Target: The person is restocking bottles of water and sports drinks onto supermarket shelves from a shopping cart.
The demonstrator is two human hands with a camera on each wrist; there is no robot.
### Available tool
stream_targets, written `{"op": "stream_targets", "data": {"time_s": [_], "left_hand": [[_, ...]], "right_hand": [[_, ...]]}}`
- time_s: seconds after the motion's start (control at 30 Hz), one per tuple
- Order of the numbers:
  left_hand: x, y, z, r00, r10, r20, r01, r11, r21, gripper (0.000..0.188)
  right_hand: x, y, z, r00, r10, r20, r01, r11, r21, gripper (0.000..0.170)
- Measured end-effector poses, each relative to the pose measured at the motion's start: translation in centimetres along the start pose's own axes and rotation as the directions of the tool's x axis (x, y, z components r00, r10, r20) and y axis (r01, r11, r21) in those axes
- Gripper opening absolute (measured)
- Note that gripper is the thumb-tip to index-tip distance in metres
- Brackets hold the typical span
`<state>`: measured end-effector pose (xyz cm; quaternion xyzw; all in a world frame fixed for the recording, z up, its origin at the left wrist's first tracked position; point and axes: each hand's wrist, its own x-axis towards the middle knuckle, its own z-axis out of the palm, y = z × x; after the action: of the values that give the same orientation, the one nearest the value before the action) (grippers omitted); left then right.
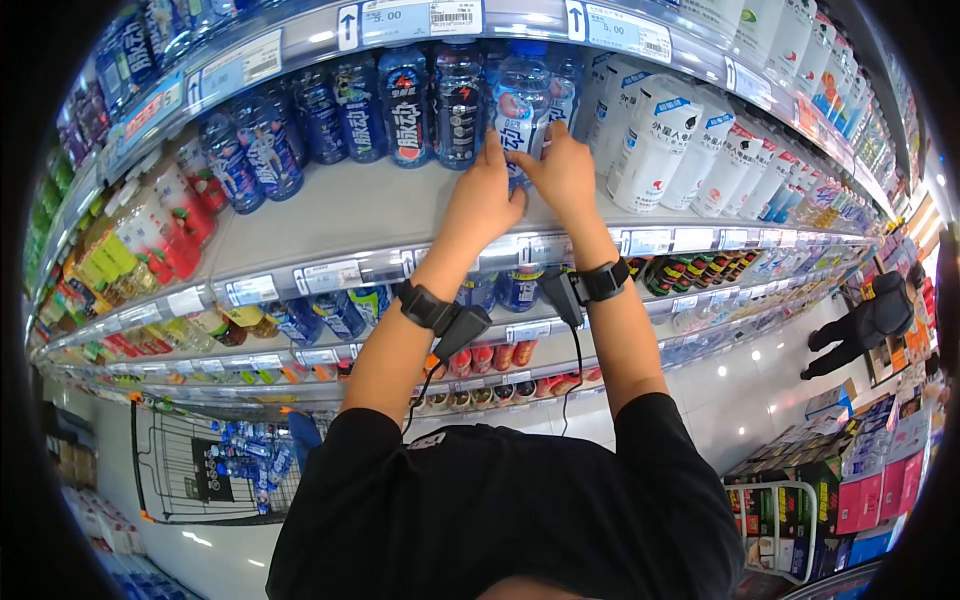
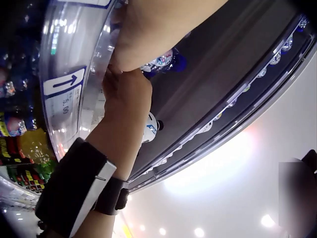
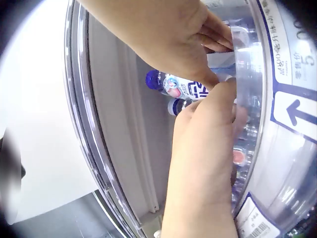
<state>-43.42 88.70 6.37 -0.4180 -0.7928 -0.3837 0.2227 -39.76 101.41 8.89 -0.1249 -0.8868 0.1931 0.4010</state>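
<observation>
A clear drink bottle with a blue cap and pink-and-blue label (image 1: pixel 522 95) stands upright at the front of the shelf row. My left hand (image 1: pixel 480 198) holds its lower left side, while my right hand (image 1: pixel 563 172) grips it from the right. In the right wrist view, the bottle's blue cap and label (image 3: pixel 173 86) show beyond both hands. Part of its lower body is hidden behind fingers. Left of it stand similar dark-labelled bottles (image 1: pixel 405 105); white bottles (image 1: pixel 652 145) line the right side.
A bare stretch of grey shelf (image 1: pixel 330 215) lies left of my hands, with a price-tag rail (image 1: pixel 390 262) along its front edge. Behind me at left is a shopping cart (image 1: pixel 165 455) with several blue bottles. A person in black (image 1: pixel 880 310) stands in the aisle at right.
</observation>
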Motion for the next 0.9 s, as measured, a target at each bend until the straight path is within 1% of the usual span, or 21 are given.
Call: {"op": "stream_targets", "data": {"time_s": [0.07, 0.1, 0.17, 0.2, 0.23, 0.27, 0.37, 0.43, 0.47, 0.53, 0.57, 0.6, 0.63, 0.67, 0.7, 0.73, 0.77, 0.8, 0.83, 0.87, 0.9], "left_hand": [[-0.1, 0.3, -0.4, 1.000, 0.014, -0.013, -0.014, 0.999, 0.033, 0.077], [-0.3, 0.8, -0.6, 0.997, -0.077, 0.017, 0.076, 0.997, 0.031, 0.072], [-1.6, 1.8, -1.3, 0.964, 0.120, -0.235, -0.074, 0.978, 0.197, 0.066], [-2.2, 2.5, -1.8, 0.907, 0.232, -0.351, -0.124, 0.945, 0.303, 0.063], [-3.5, 3.7, -2.5, 0.896, 0.186, -0.403, -0.107, 0.972, 0.209, 0.054], [-5.1, 4.4, -3.3, 0.872, 0.229, -0.432, -0.148, 0.966, 0.213, 0.050], [-12.0, 4.0, -3.3, 0.898, 0.152, -0.413, -0.125, 0.988, 0.092, 0.032], [-18.4, 2.0, -2.2, 0.930, 0.146, -0.336, -0.117, 0.987, 0.106, 0.026], [-22.5, 0.7, -0.8, 0.955, 0.050, -0.292, -0.022, 0.995, 0.099, 0.024], [-32.6, -3.4, 3.2, 0.972, -0.233, -0.037, 0.235, 0.970, 0.057, 0.034], [-36.9, -2.7, 2.4, 0.877, -0.465, 0.117, 0.453, 0.883, 0.121, 0.026], [-42.7, -4.4, 3.3, 0.811, -0.503, 0.299, 0.460, 0.864, 0.205, 0.027], [-53.0, -8.2, 8.0, 0.884, -0.435, 0.169, 0.422, 0.900, 0.110, 0.026], [-58.1, -7.7, 6.5, 0.626, -0.621, 0.472, 0.624, 0.762, 0.175, 0.021], [-62.6, -5.9, 4.4, 0.294, -0.795, 0.531, 0.938, 0.347, 0.000, 0.021], [-67.2, -4.2, 2.4, -0.080, -0.855, 0.513, 0.972, -0.180, -0.149, 0.022], [-72.9, -4.0, 1.3, -0.058, -0.885, 0.461, 0.967, 0.065, 0.245, 0.020], [-76.8, -4.0, 0.3, -0.008, -0.902, 0.431, 0.753, 0.278, 0.596, 0.019], [-77.0, -2.4, -1.4, -0.092, -0.928, 0.361, 0.838, 0.124, 0.532, 0.017], [-73.6, 1.6, -5.9, -0.190, -0.935, 0.299, 0.895, -0.039, 0.445, 0.017], [-73.9, 3.2, -7.1, -0.168, -0.952, 0.254, 0.921, -0.060, 0.386, 0.017]], "right_hand": [[-0.5, 0.3, -0.1, 1.000, -0.012, -0.015, 0.013, 1.000, 0.025, 0.053], [-0.8, 0.5, 0.0, 0.999, -0.016, -0.029, 0.017, 0.999, 0.043, 0.053], [-1.6, 0.7, -0.2, 1.000, -0.007, -0.009, 0.008, 0.996, 0.087, 0.054], [-2.5, 0.8, -0.4, 0.995, -0.038, -0.097, 0.046, 0.996, 0.076, 0.053], [-3.3, 0.7, -0.5, 0.980, -0.076, -0.184, 0.091, 0.993, 0.071, 0.053], [-4.2, 0.6, -1.0, 0.963, -0.123, -0.240, 0.149, 0.985, 0.091, 0.051], [-8.0, -0.6, -1.8, 0.902, -0.223, -0.371, 0.295, 0.944, 0.150, 0.043], [-12.4, -2.7, -2.7, 0.885, -0.208, -0.415, 0.355, 0.880, 0.315, 0.031], [-14.7, -2.3, -1.1, 0.857, -0.190, -0.479, 0.419, 0.798, 0.433, 0.021], [-19.9, -2.2, 1.4, 0.793, -0.364, -0.488, 0.594, 0.640, 0.488, 0.010], [-23.2, -1.3, 4.0, 0.817, -0.359, -0.451, 0.568, 0.631, 0.527, 0.012], [-26.7, -0.4, 6.2, 0.841, -0.438, -0.318, 0.541, 0.689, 0.482, 0.014], [-30.1, 0.1, 8.3, 0.852, -0.486, -0.196, 0.513, 0.694, 0.505, 0.023], [-34.2, -0.4, 9.4, 0.913, -0.340, 0.225, 0.101, 0.723, 0.683, 0.036], [-37.0, -1.7, 9.5, 0.833, -0.349, 0.429, -0.084, 0.688, 0.721, 0.047], [-40.0, -2.4, 9.5, 0.656, -0.372, 0.657, -0.247, 0.717, 0.652, 0.044], [-43.2, -2.3, 10.9, 0.520, -0.506, 0.688, -0.074, 0.776, 0.626, 0.045], [-45.9, -2.5, 11.9, 0.269, -0.598, 0.755, 0.058, 0.793, 0.607, 0.045], [-48.4, -2.6, 12.8, -0.009, -0.618, 0.786, 0.197, 0.770, 0.607, 0.046], [-51.4, -2.2, 14.3, -0.167, -0.589, 0.791, 0.265, 0.746, 0.611, 0.043], [-54.6, -1.6, 16.0, -0.321, -0.535, 0.781, 0.331, 0.709, 0.622, 0.041]]}}
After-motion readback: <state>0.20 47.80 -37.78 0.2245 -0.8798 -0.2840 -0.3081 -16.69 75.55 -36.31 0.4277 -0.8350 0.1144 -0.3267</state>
